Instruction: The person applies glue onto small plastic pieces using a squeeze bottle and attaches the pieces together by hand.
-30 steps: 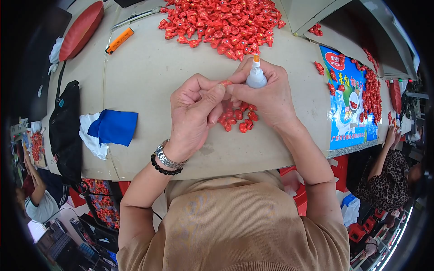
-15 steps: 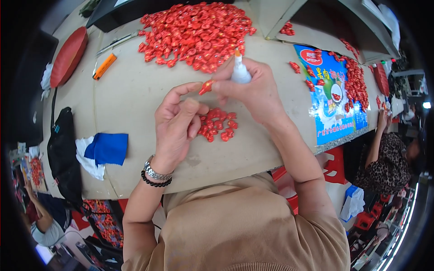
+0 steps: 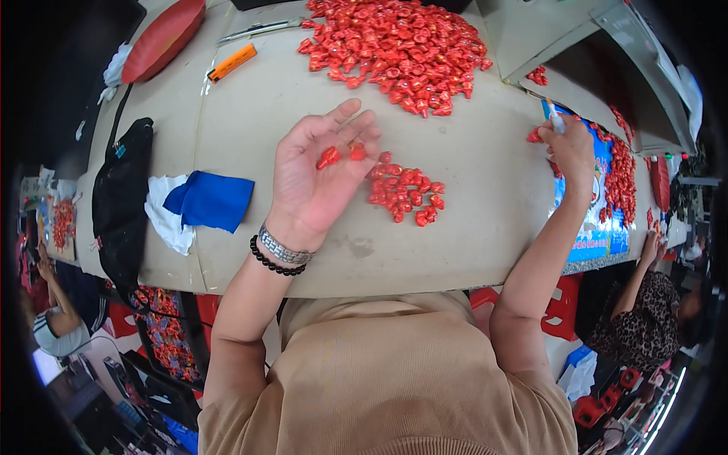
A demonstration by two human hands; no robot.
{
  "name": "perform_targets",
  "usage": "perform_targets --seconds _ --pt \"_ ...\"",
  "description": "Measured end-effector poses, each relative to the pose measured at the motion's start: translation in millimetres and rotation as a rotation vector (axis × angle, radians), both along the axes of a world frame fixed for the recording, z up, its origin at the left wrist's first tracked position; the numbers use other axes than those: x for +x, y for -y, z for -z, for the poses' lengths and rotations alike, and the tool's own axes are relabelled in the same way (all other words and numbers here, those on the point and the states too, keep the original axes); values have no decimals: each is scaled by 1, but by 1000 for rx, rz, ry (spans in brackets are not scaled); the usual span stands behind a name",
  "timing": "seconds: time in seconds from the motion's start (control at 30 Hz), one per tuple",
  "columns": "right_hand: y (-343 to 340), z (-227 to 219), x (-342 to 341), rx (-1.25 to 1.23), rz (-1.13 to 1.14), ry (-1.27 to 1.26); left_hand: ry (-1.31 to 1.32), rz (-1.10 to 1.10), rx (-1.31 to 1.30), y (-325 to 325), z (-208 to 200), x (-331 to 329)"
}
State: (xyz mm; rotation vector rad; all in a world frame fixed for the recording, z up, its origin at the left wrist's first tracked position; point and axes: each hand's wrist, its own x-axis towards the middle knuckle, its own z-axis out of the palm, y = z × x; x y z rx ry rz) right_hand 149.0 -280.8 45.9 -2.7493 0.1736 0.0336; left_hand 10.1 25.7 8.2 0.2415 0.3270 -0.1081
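Palm up, my left hand [image 3: 315, 178] is cupped with fingers partly stretched, and two small glossy red pieces [image 3: 328, 158] rest in it. A loose cluster of the same red pieces [image 3: 406, 193] lies on the table just right of that hand. Farther right, my right hand [image 3: 572, 152] is closed around a small white squeeze bottle [image 3: 557, 121] with an orange tip. Its fingertips are beside a few red pieces [image 3: 535, 136] at the left edge of a blue printed sheet [image 3: 580, 241]; whether they touch one I cannot tell.
A large heap of red pieces [image 3: 406, 57] covers the far middle of the table. At left are a red tray [image 3: 163, 42], an orange cutter [image 3: 233, 63], a metal tool [image 3: 262, 31], a blue cloth [image 3: 220, 201] and a black bag [image 3: 121, 205]. A grey metal housing [image 3: 561, 38] stands far right; co-workers sit at both sides.
My right hand has moved away from my left hand to the right, carrying the bottle to the blue sheet. My left hand has opened palm up, showing two red pieces. The view has shifted.
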Motion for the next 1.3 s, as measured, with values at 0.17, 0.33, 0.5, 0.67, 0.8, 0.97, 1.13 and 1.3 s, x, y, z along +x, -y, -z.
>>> perform_targets --seconds 0.17,0.33,0.5,0.67,0.8,0.97,1.13,1.3 --pt "-19 -4 -7 137 7 328 54 -49 -70 1 2 1" --pt "-74 7 -33 820 -268 125 140 53 172 4 -1 -4" --pt "-99 10 -56 1004 -434 -131 262 183 325 7 1 -5" --pt "-101 9 -64 1166 -522 -161 340 244 340 16 0 -5" --pt "-100 10 -64 1223 -610 -94 364 222 322 19 -1 -7" --pt "-95 -2 -66 1215 -638 25 385 196 328 17 -1 -6" --pt "-92 7 -64 1346 -606 141 322 172 271 14 8 -6" --pt "-96 9 -62 1336 -689 354 279 138 298 16 9 -5"
